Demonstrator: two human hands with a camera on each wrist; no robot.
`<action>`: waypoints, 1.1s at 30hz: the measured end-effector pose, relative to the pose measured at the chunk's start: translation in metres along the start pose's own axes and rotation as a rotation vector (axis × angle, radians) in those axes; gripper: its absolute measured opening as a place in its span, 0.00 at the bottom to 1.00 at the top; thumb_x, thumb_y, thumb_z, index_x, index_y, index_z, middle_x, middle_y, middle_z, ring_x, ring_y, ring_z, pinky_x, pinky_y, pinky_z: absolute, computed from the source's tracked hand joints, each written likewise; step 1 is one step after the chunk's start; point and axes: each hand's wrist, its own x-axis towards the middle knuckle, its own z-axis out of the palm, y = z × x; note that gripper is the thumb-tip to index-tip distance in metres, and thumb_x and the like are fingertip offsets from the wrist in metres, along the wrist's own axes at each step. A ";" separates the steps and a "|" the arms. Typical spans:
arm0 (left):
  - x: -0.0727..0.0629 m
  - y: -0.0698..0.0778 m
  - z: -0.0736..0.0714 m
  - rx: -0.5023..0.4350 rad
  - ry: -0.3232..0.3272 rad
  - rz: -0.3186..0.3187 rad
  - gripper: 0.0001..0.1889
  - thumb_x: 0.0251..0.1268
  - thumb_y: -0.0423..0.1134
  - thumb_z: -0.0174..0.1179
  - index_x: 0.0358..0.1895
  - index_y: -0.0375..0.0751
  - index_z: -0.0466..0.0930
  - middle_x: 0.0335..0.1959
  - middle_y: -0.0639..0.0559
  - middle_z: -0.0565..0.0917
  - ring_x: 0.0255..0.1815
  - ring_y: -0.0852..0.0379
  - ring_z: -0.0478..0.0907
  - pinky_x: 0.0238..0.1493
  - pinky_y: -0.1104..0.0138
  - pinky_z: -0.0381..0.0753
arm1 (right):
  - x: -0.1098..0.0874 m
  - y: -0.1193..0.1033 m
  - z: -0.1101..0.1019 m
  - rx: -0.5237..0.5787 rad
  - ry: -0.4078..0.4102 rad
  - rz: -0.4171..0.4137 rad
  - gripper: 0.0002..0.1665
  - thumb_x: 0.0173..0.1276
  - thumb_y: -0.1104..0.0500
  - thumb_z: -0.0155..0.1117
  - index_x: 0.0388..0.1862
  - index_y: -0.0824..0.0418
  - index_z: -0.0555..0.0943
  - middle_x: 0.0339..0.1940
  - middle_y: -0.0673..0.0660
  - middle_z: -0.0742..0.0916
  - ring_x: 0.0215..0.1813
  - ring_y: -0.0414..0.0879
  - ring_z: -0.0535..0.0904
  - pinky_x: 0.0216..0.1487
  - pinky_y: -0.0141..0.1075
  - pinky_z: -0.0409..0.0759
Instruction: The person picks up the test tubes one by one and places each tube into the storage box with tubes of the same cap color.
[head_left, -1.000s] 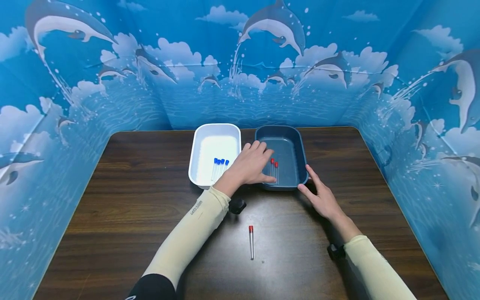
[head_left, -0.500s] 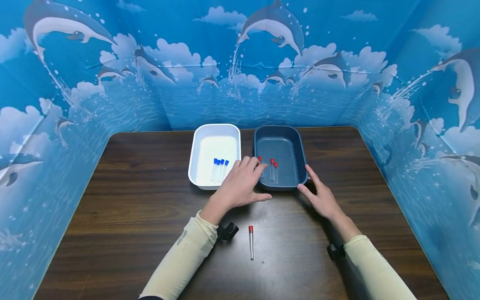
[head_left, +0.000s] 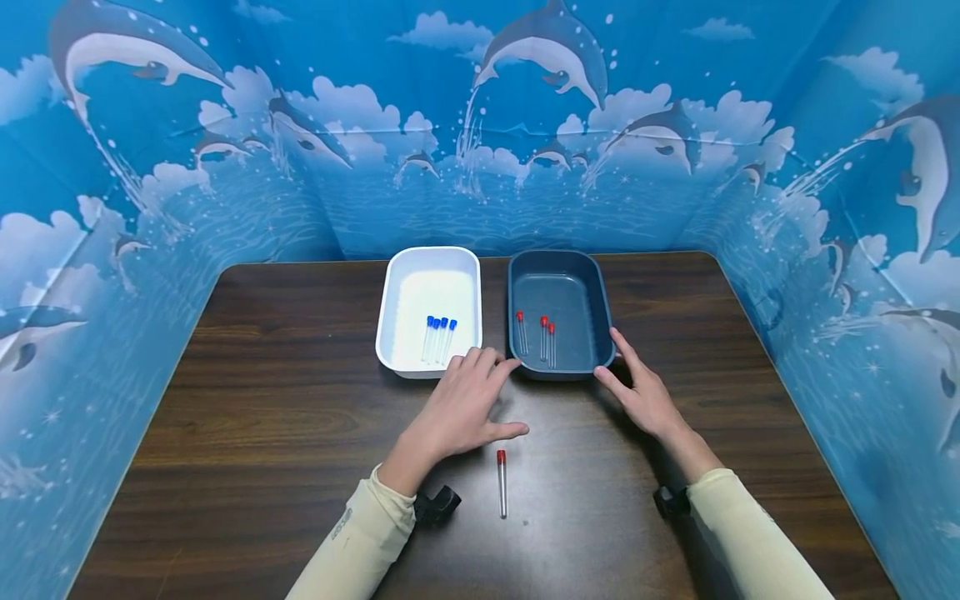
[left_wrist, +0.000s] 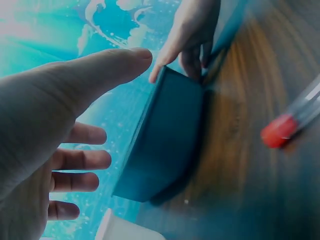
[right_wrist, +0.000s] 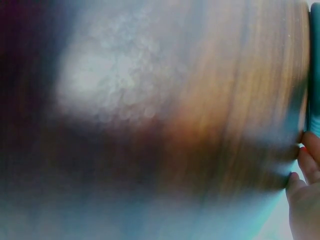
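My left hand point(head_left: 461, 408) is over the table in front of the white tray point(head_left: 384, 333), thumb stretched out and fingers holding nothing. Just below its thumb in the head view lies a red-capped test tube point(head_left: 502, 485); its red cap point(left_wrist: 280, 131) shows large in the left wrist view. My right hand point(head_left: 647, 400) touches the near right corner of the dark blue tray point(head_left: 573, 287), thumb at the front and fingers along the side. Inside that tray are three red-capped test tubes point(head_left: 543, 337). Several blue-capped test tubes point(head_left: 440, 337) lie in the white tray.
Both trays stand side by side toward the back of the brown wooden table point(head_left: 262, 400). A blue curtain point(head_left: 480, 100) printed with dolphins surrounds the table's back and sides. Black wrist cameras sit on the left wrist point(head_left: 437, 506) and right wrist point(head_left: 670, 502).
My left hand has drawn back from over the dark blue tray, toward the near left, uncovering a third red-capped tube there. My right hand stays at the tray's corner.
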 end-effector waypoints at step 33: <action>-0.087 0.018 0.053 -0.181 -0.063 -0.043 0.48 0.45 0.77 0.61 0.65 0.49 0.72 0.53 0.55 0.69 0.51 0.55 0.64 0.52 0.57 0.64 | 0.001 -0.003 -0.002 0.002 -0.014 0.021 0.43 0.73 0.34 0.50 0.79 0.29 0.41 0.71 0.67 0.70 0.71 0.68 0.62 0.62 0.70 0.57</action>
